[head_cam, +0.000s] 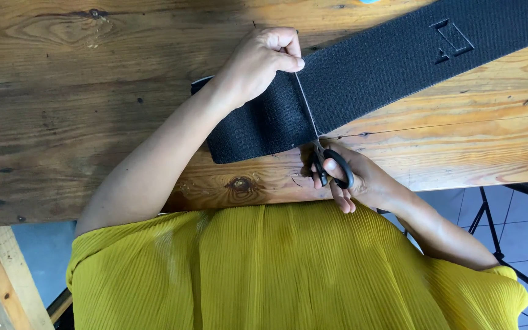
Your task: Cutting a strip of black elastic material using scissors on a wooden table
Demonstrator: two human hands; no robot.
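Surface: worn wooden planks point(62, 110), knotted and scratched.
Left hand point(258, 64): pinched shut on the far edge of the black band point(386, 61).
Band: lies slantwise between both hands.
Scissors point(328, 164): blades along the cut line.
Right hand point(355, 180): fingers through the black handles, below the band.

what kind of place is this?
Likely a home or small craft workshop: rough knotty wooden table, wide black elastic band being cut with scissors, tiled floor.
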